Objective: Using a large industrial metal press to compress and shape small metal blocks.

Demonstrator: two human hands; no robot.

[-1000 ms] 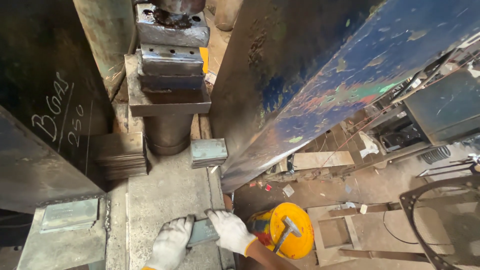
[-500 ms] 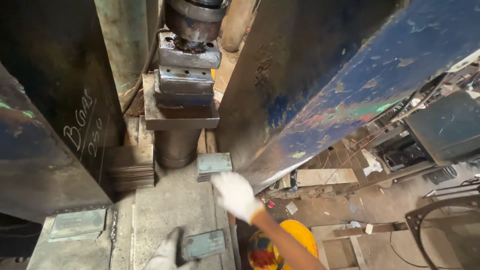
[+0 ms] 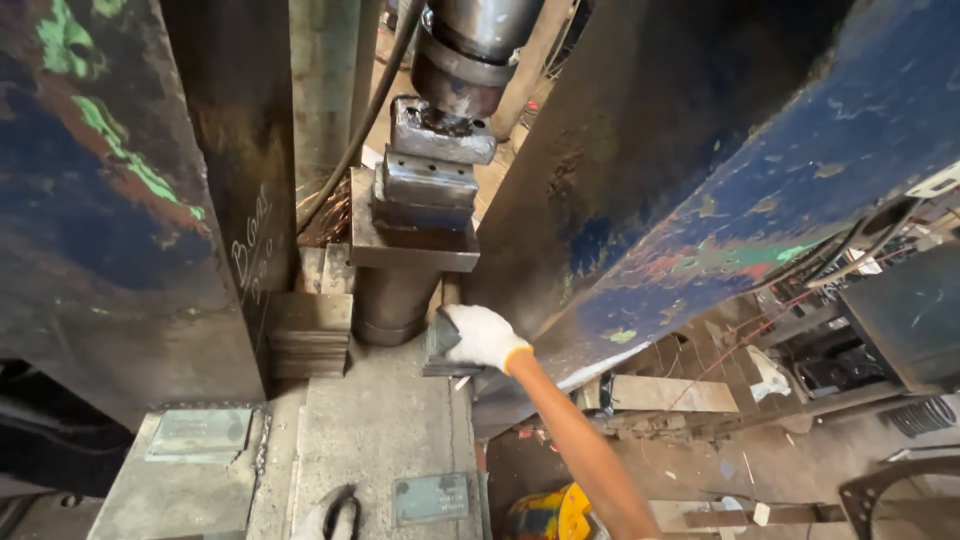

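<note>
While the left hand (image 3: 325,515) has dropped off its near plate (image 3: 432,497), grip unclear, the right hand (image 3: 483,337) has reached far and now clasps the metal block (image 3: 440,345) beside the press column (image 3: 392,300)

Small grey rectangular steel plate (image 3: 440,345): tilted up on edge, far end of the concrete bed, just right of the press column base. Second flat grey plate (image 3: 432,497): lying flat, near edge.

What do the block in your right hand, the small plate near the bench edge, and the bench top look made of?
Block: likely steel, dull grey, hard edges. Plate: seemingly metal, flat, grey-green tarnish. Bench top: probably thick steel, pale, dusty and scuffed. Right hand wears a white knit glove.
</note>
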